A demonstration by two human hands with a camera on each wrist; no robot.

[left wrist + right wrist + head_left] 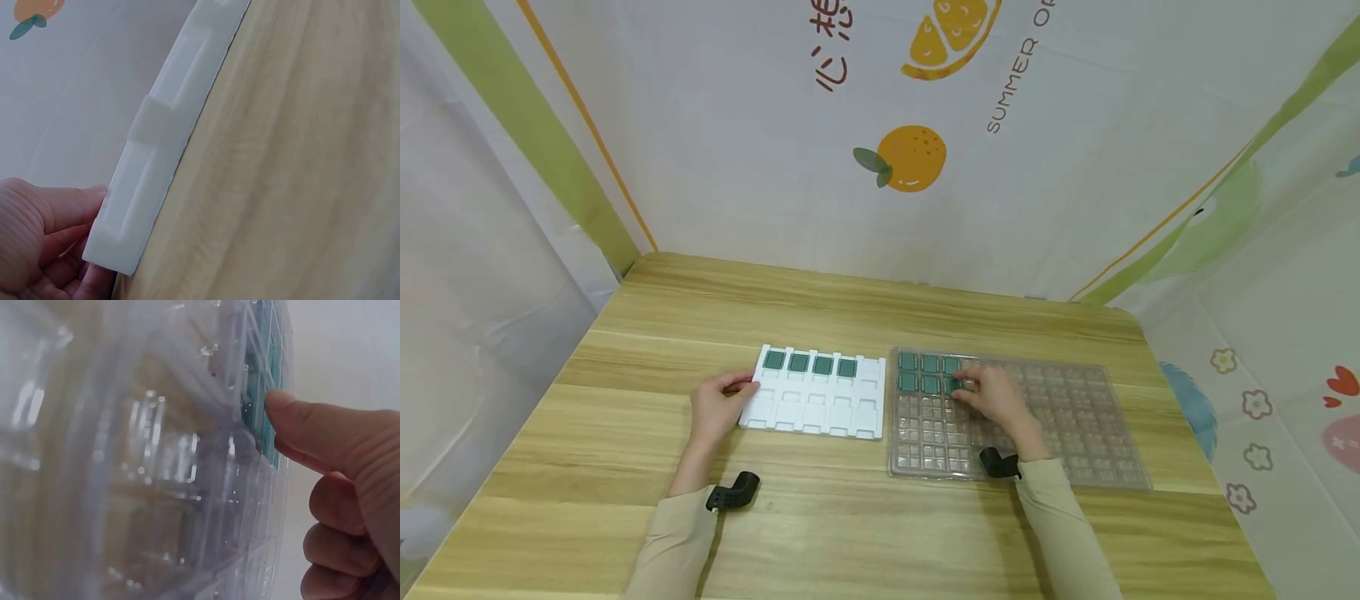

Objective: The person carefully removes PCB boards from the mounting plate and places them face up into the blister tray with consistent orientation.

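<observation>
A white tray [820,408] lies mid-table with several square green chips [811,363] in its far row. My left hand [743,389] grips the tray's left edge; in the left wrist view the thumb [75,203] lies against the white tray [156,156] near its corner. To the right sits a clear plastic cell tray [1075,417] with several green chips [919,372] in its far left corner. My right hand [964,386] rests on it and pinches one green chip there. In the right wrist view the thumb [312,422] presses against a green chip [265,422], the other fingers curled.
The wooden table [850,533] is walled by printed white fabric [1075,167] on three sides. Black wrist mounts [733,492] sit at both cuffs. Most cells of the clear tray hold nothing.
</observation>
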